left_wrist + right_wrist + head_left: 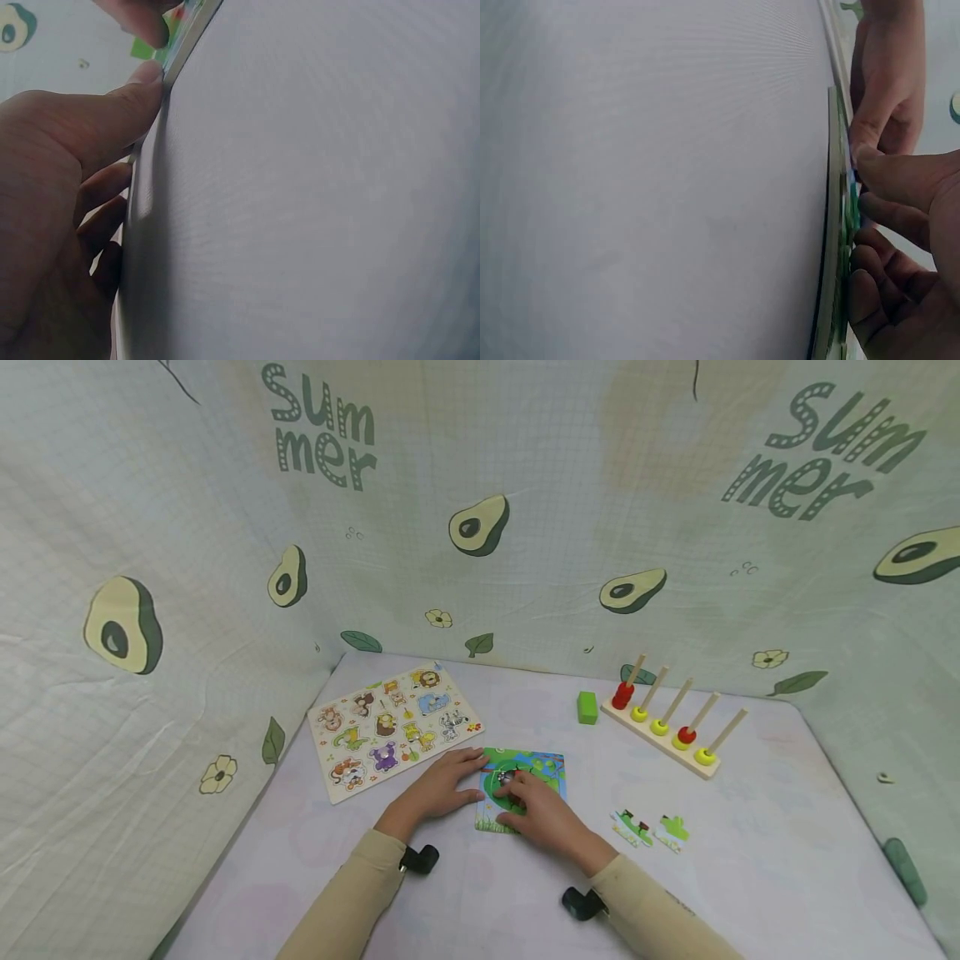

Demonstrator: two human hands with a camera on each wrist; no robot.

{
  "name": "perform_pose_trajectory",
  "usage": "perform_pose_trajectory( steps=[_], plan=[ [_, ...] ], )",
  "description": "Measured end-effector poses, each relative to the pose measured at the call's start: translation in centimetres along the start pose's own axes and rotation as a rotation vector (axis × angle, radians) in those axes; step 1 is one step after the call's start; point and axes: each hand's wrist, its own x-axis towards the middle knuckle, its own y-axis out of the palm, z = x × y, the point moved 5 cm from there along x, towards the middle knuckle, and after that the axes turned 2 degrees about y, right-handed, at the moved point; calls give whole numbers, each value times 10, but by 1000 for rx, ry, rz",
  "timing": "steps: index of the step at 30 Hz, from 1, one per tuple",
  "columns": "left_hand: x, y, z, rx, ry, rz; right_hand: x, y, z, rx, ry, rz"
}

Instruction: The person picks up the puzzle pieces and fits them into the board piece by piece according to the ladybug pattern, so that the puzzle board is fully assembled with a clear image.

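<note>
A square jigsaw board (553, 764) lies flat on the table, with a green and blue picture and a dark bug in the middle. My left hand (442, 785) rests at its left edge, thumb (135, 112) and fingers loosely extended on the table beside it. Over the board's middle is my right hand (542, 810), its slightly bent fingertips (866, 289) touching the picture surface. The palm and fingers cover part of the picture. To the right of that hand lie two loose jigsaw pieces, a green one with red and dark patches (632, 828) and a green-and-white one (671, 832).
A wooden animal peg puzzle (397, 727) lies at the back left, close to my left hand. Behind the board stands a green block (587, 707). At the back right is a peg stand (660, 739) with upright rods and red and yellow beads. Printed cloth walls (555, 460) enclose the table.
</note>
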Motion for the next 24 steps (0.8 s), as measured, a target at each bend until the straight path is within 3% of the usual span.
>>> perform_pose_trajectory(
  steps=[9,24],
  plan=[
    [0,1,1,-10,7,-4,-6,-12,-4,150,-13,22],
    [0,2,2,-4,-7,9,-31,-45,-40,100,43,-81]
  ],
)
